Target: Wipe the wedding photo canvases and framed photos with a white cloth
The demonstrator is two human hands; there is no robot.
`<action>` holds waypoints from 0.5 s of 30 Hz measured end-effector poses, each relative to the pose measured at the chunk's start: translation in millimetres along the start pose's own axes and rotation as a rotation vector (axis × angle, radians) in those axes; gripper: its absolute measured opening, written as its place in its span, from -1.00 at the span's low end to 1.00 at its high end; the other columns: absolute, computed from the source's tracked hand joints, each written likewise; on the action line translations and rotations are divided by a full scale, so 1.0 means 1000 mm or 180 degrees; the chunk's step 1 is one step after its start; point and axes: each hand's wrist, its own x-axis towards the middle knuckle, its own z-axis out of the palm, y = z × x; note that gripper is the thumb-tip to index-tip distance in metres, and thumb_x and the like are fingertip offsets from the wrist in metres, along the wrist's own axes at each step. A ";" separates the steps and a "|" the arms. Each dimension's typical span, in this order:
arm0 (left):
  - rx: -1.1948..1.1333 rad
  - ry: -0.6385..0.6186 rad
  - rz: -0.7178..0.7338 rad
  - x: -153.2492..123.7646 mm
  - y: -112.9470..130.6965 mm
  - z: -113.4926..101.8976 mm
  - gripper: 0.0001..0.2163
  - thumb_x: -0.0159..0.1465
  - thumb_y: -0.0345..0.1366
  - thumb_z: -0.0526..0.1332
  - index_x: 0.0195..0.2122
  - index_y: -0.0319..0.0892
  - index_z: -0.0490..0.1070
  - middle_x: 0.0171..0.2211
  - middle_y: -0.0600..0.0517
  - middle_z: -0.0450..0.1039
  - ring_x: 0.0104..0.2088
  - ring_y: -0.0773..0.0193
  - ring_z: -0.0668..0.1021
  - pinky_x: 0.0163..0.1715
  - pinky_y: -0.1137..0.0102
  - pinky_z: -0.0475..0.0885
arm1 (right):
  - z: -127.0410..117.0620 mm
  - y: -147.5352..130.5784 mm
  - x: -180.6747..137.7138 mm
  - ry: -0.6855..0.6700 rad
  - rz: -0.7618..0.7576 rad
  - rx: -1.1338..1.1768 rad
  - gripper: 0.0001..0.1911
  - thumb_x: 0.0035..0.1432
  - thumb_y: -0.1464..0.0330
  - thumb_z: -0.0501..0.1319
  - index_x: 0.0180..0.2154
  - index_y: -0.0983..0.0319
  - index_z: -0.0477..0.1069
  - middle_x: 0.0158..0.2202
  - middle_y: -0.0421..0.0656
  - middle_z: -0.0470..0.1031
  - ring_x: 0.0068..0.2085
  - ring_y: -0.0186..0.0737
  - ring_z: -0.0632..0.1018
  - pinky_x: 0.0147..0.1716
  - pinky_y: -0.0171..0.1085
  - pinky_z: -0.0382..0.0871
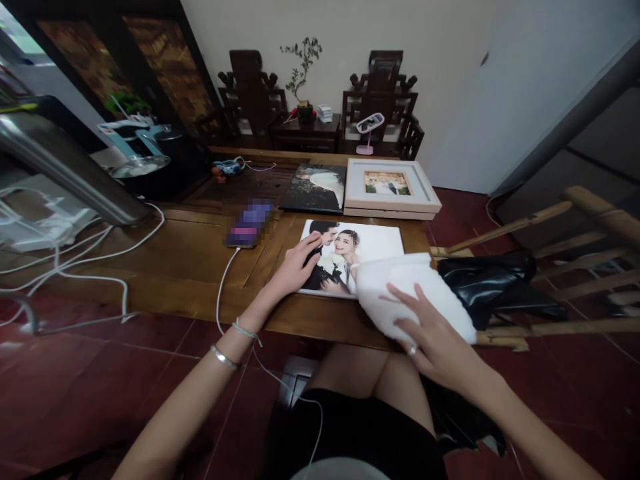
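Note:
A photo panel [367,240] showing a couple lies flat on the wooden table in front of me. My left hand [299,265] rests on its left edge, fingers stretched out and holding nothing. Over the panel's lower right corner lies a folded white towel [395,283], reaching past the table's front edge. My right hand [425,330] has hold of this towel from above, with some fingers spread across it and a ring showing. Part of the panel is hidden under the towel.
Behind the panel are a dark photo board [317,188] and a pale box frame [425,193]. A phone [249,223] with a white cable lies left. A pink mirror [370,127] stands farther back. Right of the table is a bamboo chair [510,223] bearing a black bag [493,283].

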 end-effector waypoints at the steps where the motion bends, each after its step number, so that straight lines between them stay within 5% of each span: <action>1: 0.0005 -0.0003 0.0002 0.000 0.000 0.000 -0.63 0.35 -0.25 0.01 0.17 -0.15 0.27 0.25 -0.11 0.17 0.25 0.12 0.24 0.22 0.09 0.13 | -0.002 -0.008 -0.006 -0.0049 -0.0079 0.0038 -0.69 -0.05 0.60 0.05 -0.26 0.26 0.41 0.16 0.09 0.32 0.28 0.12 0.15 0.18 0.33 -0.06; 4: 0.0023 -0.0017 0.0019 0.000 -0.001 0.000 -0.62 0.35 -0.23 0.01 0.17 -0.13 0.26 0.26 -0.10 0.17 0.25 0.11 0.24 0.21 0.08 0.14 | -0.006 -0.015 -0.011 -0.0172 -0.0166 0.0094 -0.71 -0.06 0.60 0.03 -0.31 0.24 0.40 0.16 0.07 0.33 0.28 0.11 0.16 0.18 0.33 -0.06; 9: 0.0073 -0.0058 0.0023 0.000 0.000 -0.002 -0.62 0.36 -0.21 0.00 0.19 -0.10 0.24 0.26 -0.09 0.16 0.26 0.10 0.23 0.22 0.08 0.13 | -0.007 0.021 0.020 -0.0169 0.0183 0.0066 -0.74 0.12 0.50 0.01 -0.19 0.24 0.39 0.16 0.10 0.31 0.19 0.05 0.31 0.17 0.21 0.07; 15: 0.0081 -0.0084 0.0024 -0.001 0.000 -0.002 -0.62 0.36 -0.22 0.00 0.19 -0.10 0.24 0.27 -0.08 0.14 0.27 0.12 0.21 0.22 0.08 0.12 | -0.012 0.072 0.092 -0.0275 0.0604 -0.0122 -0.68 0.29 0.28 -0.05 -0.13 0.26 0.41 -0.26 0.02 0.53 -0.11 0.07 0.49 -0.06 0.01 0.27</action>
